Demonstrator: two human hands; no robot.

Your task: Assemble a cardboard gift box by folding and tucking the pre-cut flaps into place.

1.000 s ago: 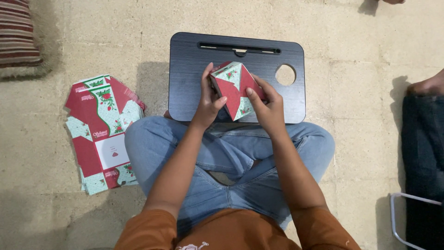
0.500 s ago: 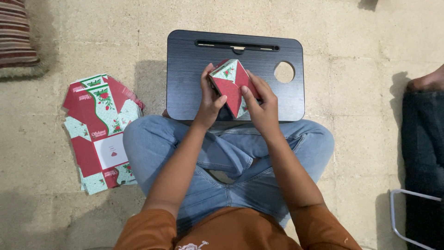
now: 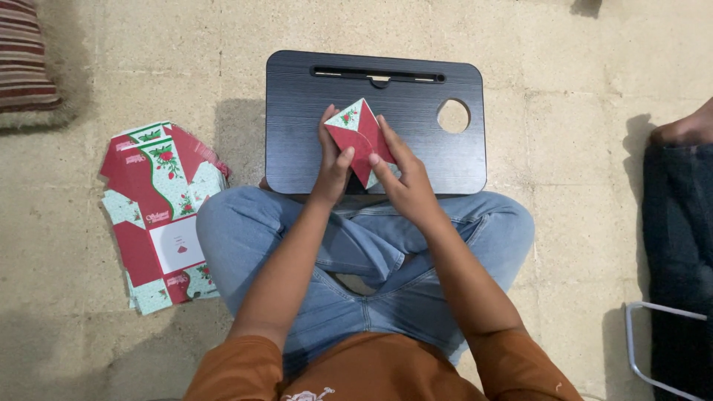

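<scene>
A small red and pale green cardboard box (image 3: 359,135) with a flower print is held over the black lap tray (image 3: 312,148). My left hand (image 3: 332,165) grips its left side with the thumb on the red flap. My right hand (image 3: 405,178) holds its right side, fingers pressing the flaps. The box sits tilted, one corner pointing away from me. I sit cross-legged in blue jeans behind the tray.
A stack of flat, unfolded boxes (image 3: 160,212) of the same print lies on the floor to my left. A striped cushion (image 3: 26,63) is at the far left. Another person's leg in dark trousers (image 3: 679,223) and a metal frame (image 3: 653,349) are at the right.
The box has turned in my hands and its flaps have closed further; both hands stay on it over the tray.
</scene>
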